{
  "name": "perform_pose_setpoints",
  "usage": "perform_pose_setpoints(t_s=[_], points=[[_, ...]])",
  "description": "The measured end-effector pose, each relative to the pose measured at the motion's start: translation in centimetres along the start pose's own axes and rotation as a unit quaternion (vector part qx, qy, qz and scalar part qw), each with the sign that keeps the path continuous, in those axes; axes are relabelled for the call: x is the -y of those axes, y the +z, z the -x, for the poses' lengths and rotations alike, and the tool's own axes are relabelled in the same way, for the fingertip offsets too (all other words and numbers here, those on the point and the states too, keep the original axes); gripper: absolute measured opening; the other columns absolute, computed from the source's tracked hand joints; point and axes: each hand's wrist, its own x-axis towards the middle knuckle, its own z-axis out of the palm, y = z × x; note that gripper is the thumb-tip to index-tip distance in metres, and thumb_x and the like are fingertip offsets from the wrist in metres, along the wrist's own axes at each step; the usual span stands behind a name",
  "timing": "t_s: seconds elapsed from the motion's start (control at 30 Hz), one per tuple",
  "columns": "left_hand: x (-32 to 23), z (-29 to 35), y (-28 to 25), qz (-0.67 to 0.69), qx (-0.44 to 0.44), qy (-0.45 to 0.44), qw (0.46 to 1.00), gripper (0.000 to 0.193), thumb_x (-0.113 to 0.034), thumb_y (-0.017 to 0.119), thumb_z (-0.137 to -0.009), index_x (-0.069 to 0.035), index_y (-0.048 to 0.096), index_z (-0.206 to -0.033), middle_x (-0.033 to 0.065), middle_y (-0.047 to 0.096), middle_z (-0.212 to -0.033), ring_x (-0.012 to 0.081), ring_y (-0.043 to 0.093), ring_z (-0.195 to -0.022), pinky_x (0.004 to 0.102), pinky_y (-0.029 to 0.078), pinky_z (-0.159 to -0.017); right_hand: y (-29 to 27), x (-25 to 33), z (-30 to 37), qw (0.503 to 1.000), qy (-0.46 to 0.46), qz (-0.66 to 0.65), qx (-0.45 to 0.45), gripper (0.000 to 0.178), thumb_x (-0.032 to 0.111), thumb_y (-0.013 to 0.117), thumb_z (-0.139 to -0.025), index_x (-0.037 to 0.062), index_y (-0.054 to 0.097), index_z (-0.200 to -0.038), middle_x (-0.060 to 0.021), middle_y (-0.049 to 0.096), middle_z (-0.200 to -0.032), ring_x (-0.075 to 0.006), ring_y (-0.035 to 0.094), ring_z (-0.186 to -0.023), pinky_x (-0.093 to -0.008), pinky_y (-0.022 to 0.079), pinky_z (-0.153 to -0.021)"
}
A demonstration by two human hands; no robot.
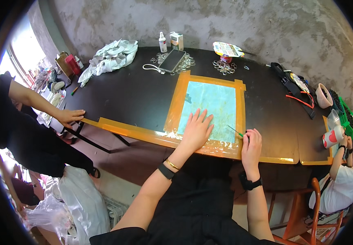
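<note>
Along the rough grey wall [241, 20], a dark bench [123, 98]. Near its front edge, a light blue sheet [211, 98] lying flat, framed by strips of amber tape [241, 110]. Toward the back left, well apart from the sheet, a crumpled white heap [115, 59]. Behind the sheet, a scatter of looped metal pieces [188, 62] with a dark phone [172, 60] lying amid them.

At the bench's left end, a co-worker's hand [71, 117], resting on the edge. Palm down on the lower part of the sheet, the left hand [197, 130]: fingers spread, nothing gripped, apparently steadying the surface. Beside the sheet's lower right corner, the right hand [251, 146]: fingers curled in around a slim green-handled tool [239, 133], thin shaft angled up and left over the sheet. Cannot tell if touching at the tip.

Smallest of all, shiny specks [172, 134] near the sheet's lower left corner; possibly only glare.

Looks like close handwork on the sheet, unfinished. Seems to call next for a light, controlled touch of the tip, left fingers clear of the point.
</note>
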Motion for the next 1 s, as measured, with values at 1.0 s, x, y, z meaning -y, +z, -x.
perform_pose_setpoints(t_s=[1.0], points=[[-0.11,-0.08,-0.21,0.012,0.005,-0.01,1.0,0.036,-0.026,0.052,-0.09,-0.008,0.054,-0.121,0.0175,0.046,-0.132,0.0382,0.035,-0.127,0.0508,0.027,-0.105,0.15,-0.25,0.08,1.0,0.017,-0.016,-0.005,0.008,0.01,0.051,-0.089,0.0028,0.051,-0.09,-0.0136,0.057,-0.104,-0.0341,0.047,-0.113,-0.0431,0.037,-0.093]])
